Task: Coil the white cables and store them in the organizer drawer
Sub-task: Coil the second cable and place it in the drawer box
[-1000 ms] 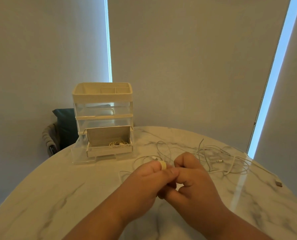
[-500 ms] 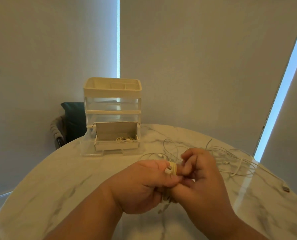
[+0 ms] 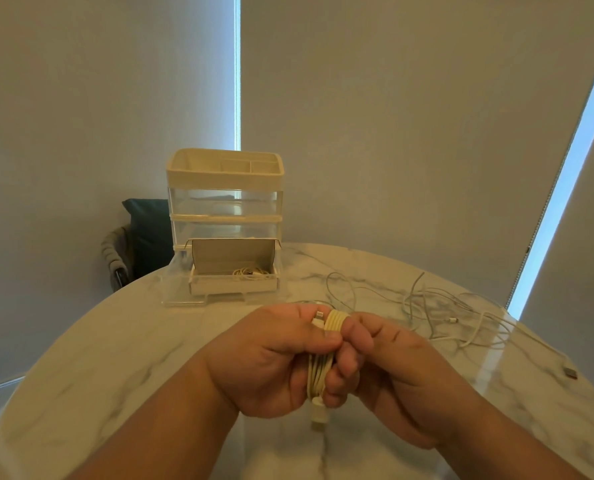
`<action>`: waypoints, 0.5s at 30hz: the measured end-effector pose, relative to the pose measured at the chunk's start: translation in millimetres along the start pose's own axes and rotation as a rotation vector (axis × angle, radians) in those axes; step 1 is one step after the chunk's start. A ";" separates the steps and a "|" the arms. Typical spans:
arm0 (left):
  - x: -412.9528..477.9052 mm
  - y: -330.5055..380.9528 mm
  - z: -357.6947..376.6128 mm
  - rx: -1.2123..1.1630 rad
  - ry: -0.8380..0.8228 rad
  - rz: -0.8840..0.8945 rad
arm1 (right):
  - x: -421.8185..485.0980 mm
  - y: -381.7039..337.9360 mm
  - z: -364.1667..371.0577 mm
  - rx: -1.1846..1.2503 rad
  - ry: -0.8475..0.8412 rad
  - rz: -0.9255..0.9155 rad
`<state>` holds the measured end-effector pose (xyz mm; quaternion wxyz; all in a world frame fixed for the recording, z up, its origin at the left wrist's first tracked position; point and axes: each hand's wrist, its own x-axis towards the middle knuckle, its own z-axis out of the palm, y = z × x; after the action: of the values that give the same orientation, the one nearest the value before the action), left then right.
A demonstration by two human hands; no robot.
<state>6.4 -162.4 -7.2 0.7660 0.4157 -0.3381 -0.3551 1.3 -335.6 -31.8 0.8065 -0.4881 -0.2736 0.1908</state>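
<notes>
White coiled cable (image 3: 337,323) sits right between your two hands, held up over the marble table (image 3: 81,375) in front of you. Your left hand (image 3: 274,358) has its fingers curled round the top of the bundle with the thumb laid across it. Your right hand (image 3: 395,372) is curled in against the other side, pinching the same strands. So both are closed on it, nothing slack. One small connector (image 3: 318,316) pokes up beside your left index finger, and a bigger plug (image 3: 318,410) dangles out the bottom of the bundle.

Compared with half a second back, more of the bundle shows. Then only a little band of loops peeked out on top between your knuckles. Now the strands run down in plain sight between your hands, and the plug under them is sharp rather than a blur. Hands are in about the same spot and the grip hasn't let go.

Rest hasn't budged. Your organizer (image 3: 224,188) stands at the far side of the table with its bottom drawer (image 3: 184,299) pulled out, and one finished coil (image 3: 250,271) lies inside. Those loose cables (image 3: 440,306) sprawl on the marble to your right, apart from the drawer, one trailing off to a USB end (image 3: 570,373) near the table's edge. Dark-cushioned chair (image 3: 146,233) sits behind the organizer on the left.
</notes>
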 end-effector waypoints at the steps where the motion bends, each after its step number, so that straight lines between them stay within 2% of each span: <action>1: -0.6 0.8 -0.5 -0.002 -0.015 0.002 | -0.4 0.8 0.1 -0.032 0.012 0.008; 7: -7.1 7.1 -7.5 0.145 0.027 -0.026 | 0.7 4.2 5.8 -0.130 0.073 -0.028; 11: -13.8 16.5 -17.1 0.280 0.278 -0.004 | 3.2 6.3 4.7 -0.198 0.183 -0.078; 15: -11.1 14.1 -17.1 0.282 0.364 -0.006 | 4.6 10.4 -4.7 -0.275 0.233 -0.064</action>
<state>18.2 -140.8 -4.6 0.7477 0.5768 -0.2395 -0.2257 7.4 -331.5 -41.6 0.7642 -0.6035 -0.2172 0.0677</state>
